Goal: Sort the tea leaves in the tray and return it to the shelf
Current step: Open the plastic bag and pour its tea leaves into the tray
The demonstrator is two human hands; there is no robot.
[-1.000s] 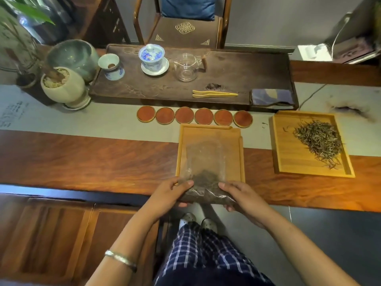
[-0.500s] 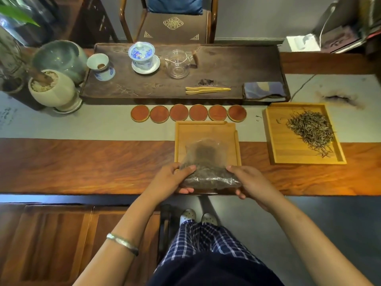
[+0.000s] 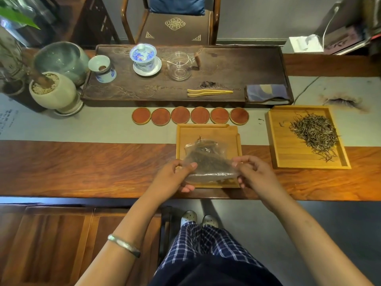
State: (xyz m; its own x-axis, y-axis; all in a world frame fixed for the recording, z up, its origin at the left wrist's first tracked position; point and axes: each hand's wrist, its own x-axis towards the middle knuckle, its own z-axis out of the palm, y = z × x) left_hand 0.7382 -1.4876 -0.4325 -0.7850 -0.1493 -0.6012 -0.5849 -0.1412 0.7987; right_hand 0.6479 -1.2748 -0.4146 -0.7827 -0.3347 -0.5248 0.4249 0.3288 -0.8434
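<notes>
Over the near bamboo tray [image 3: 208, 131], at six o'clock of the coasters [image 3: 190, 116], both hands are pinching a clear bag of tea leaves [image 3: 208, 162]. The left hand [image 3: 175, 178] is gripping its nine o'clock edge and the right hand [image 3: 253, 174] its three o'clock edge (film likely light, limp, slippery).

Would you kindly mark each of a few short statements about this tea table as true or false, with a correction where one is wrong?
1. Both hands hold the clear plastic bag of dark tea over the near bamboo tray. True: the left hand and right hand each pinch an end.
2. The right-hand bamboo tray holds no leaves. False: a pile of loose tea leaves lies in it.
3. Six round coasters lie in a row beyond the near tray. True.
4. The bamboo tongs lie on the right-hand tray. False: they lie on the dark tea board.
5. The glass pitcher stands on the dark tea board. True.
</notes>
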